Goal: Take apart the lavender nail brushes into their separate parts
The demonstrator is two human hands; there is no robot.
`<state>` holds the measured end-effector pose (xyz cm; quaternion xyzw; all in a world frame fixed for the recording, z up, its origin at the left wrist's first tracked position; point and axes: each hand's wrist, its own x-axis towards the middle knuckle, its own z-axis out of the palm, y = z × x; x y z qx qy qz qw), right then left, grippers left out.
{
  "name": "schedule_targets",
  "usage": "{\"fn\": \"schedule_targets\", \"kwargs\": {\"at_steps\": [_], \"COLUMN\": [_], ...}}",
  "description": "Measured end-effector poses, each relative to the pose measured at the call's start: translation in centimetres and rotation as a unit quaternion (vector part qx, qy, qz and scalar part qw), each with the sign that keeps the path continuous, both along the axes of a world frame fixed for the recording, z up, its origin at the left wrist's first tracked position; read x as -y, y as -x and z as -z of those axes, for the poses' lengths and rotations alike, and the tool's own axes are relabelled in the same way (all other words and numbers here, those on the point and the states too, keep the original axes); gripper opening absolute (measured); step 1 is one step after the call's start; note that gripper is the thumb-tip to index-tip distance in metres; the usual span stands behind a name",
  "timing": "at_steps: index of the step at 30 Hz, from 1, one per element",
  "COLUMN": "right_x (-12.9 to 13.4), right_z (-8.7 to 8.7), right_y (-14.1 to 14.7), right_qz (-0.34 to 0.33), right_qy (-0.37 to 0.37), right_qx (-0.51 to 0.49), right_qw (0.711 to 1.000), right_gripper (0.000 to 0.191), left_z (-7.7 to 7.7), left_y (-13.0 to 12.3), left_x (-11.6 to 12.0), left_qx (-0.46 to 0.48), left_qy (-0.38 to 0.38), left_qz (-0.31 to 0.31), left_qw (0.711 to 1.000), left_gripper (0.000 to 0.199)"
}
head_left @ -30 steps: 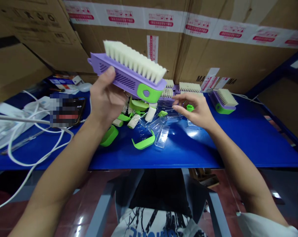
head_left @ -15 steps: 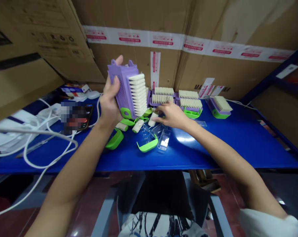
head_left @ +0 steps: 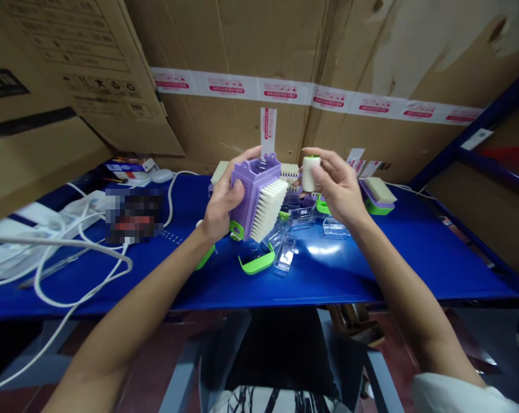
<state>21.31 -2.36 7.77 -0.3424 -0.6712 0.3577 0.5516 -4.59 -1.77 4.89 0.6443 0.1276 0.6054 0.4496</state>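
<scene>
My left hand [head_left: 225,201] grips a purple brush body [head_left: 247,198] with cream bristles [head_left: 268,209] facing right and a green piece at its lower end. A metal spring [head_left: 262,164] shows in the body's open top. To the right, my right hand [head_left: 334,180] pinches a small white piece [head_left: 311,174] with a green top, held upright and apart from the brush. Below the brush on the blue table lie a curved green part [head_left: 258,261] and several clear plastic pieces [head_left: 286,254].
More brushes stand behind my hands, and one purple and green brush [head_left: 378,195] sits at the right. White cables [head_left: 85,269], a power strip and a blurred phone lie at the left. Cardboard [head_left: 237,126] walls the back of the blue table [head_left: 418,252].
The brush body has moved right and down, and its top now tilts into view. My right hand has risen from the pile of parts with the white piece in its fingers.
</scene>
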Motion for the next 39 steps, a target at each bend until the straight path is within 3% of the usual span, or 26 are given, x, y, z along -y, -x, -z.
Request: {"fn": "schedule_targets", "kwargs": {"at_steps": [4,8,12,18,23,30,39], "right_x": [2.1,3.3,3.5,3.4,3.5,3.6,4.1], "right_z": [0.3,-0.1,-0.4,-0.2,-0.3,-0.6,-1.5], "right_y": [-0.4,-0.3,-0.1,-0.4,-0.9,-1.3,-1.9], "right_qz": [0.047,0.025,-0.008,-0.130,-0.193,-0.157,-0.099], "right_qy": [-0.047,-0.065,-0.106,-0.097,-0.078,-0.126,-0.163], "right_qx": [-0.008,0.004,0.001,0.057,0.082,0.126,0.186], "right_qw": [0.998,0.998,0.994,0.985,0.975,0.971,0.964], "right_gripper": [0.062,0.063,0.048,0.046,0.043,0.040,0.036], "left_z": [0.1,0.2,-0.2,-1.5,-2.0,-2.0,-0.3], "left_y": [0.1,0.1,0.2,-0.2,-0.3,-0.5,-0.5], "left_x": [0.3,0.8,1.9,3.5,3.7,3.8,2.6], "left_qx": [-0.077,-0.099,-0.113,-0.175,-0.212,-0.209,-0.207], "left_qy": [0.134,0.208,0.268,0.313,0.370,0.367,0.263], "left_qz": [0.141,0.206,0.272,0.266,0.215,0.122,0.136], "left_qw": [0.978,0.951,0.917,0.895,0.878,0.898,0.932], "left_gripper": [0.070,0.070,0.066,0.065,0.060,0.053,0.058]}}
